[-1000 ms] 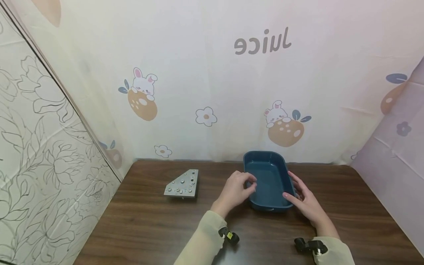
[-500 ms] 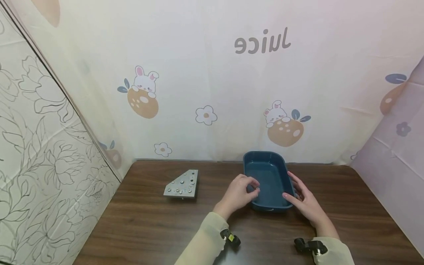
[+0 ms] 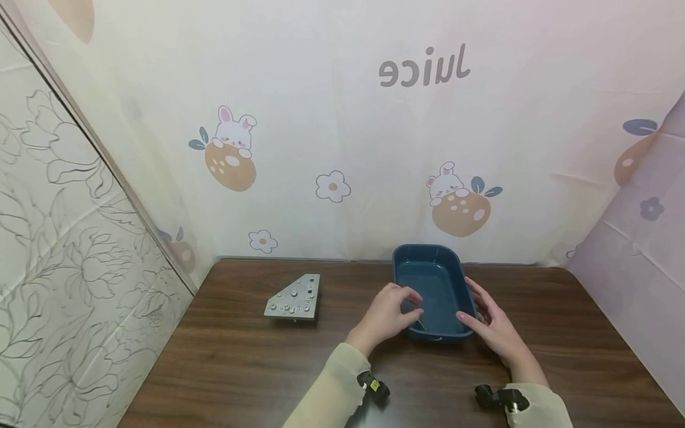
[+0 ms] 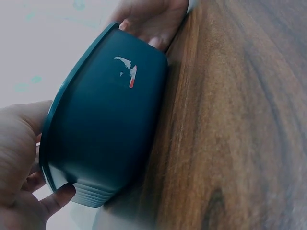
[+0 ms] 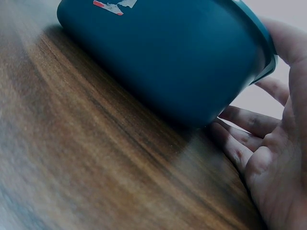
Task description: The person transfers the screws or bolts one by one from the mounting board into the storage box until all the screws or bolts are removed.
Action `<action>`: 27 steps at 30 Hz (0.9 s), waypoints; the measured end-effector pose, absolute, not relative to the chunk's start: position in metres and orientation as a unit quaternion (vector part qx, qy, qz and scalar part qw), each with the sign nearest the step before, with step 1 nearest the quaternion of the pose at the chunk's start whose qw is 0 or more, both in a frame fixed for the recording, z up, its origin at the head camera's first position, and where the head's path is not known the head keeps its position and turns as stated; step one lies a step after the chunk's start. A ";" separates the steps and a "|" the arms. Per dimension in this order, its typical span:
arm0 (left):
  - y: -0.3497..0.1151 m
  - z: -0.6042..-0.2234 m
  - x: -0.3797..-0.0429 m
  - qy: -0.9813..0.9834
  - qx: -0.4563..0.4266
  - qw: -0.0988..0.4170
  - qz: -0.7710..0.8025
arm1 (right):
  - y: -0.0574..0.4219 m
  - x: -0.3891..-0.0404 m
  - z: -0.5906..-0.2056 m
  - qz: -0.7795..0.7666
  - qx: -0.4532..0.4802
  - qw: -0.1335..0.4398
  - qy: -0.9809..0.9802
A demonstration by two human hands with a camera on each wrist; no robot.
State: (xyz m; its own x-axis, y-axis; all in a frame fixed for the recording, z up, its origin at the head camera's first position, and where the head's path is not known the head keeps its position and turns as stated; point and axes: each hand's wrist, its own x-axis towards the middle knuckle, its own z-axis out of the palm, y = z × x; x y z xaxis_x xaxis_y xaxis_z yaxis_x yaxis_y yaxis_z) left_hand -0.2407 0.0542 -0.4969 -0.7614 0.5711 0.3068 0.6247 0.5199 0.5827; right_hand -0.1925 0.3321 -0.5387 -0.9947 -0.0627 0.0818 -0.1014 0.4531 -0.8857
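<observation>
A deep blue rectangular tray (image 3: 436,303) stands on the table. My right hand (image 3: 495,330) holds its right side, thumb over the rim and the other fingers along the outer wall; in the right wrist view the fingers (image 5: 252,122) lie by the tray's lower corner. My left hand (image 3: 386,315) is over the tray's left rim, thumb and forefinger curled inward. A small thin pale piece (image 3: 422,324) shows at its thumb tip, too small to identify. One finger (image 4: 60,199) of that hand touches the tray's outside in the left wrist view.
Left of the tray, a grey metal plate (image 3: 293,297) with one slanted edge and several screws and holes sits slightly raised on the brown wooden table (image 3: 241,368). A printed curtain (image 3: 332,131) hangs behind the table's back edge. Torn label remains (image 4: 132,74) mark the tray's end.
My left hand has moved slightly to the right, farther over the tray, and its fingertips are lower. The right hand and the tray stay in place.
</observation>
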 end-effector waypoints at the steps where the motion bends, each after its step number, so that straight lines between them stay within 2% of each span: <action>1: 0.054 -0.497 -0.241 -0.871 -0.344 0.038 -0.348 | 0.332 -0.193 -0.539 0.521 0.047 0.019 -0.852; 18: 0.048 -0.494 -0.250 -0.866 -0.356 0.027 -0.350 | 0.328 -0.196 -0.539 0.520 0.040 0.021 -0.853; 27: 0.046 -0.489 -0.251 -0.852 -0.362 0.041 -0.376 | 0.328 -0.196 -0.540 0.520 0.041 0.022 -0.853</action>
State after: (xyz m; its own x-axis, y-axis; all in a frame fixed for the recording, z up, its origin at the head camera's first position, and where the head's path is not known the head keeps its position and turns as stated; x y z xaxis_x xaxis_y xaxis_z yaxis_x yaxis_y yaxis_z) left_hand -0.2512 0.0459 -0.4888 -0.7342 0.5860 0.3430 0.6483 0.4550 0.6105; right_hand -0.1959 0.3285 -0.5400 -0.9956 -0.0465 0.0808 -0.0931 0.4566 -0.8848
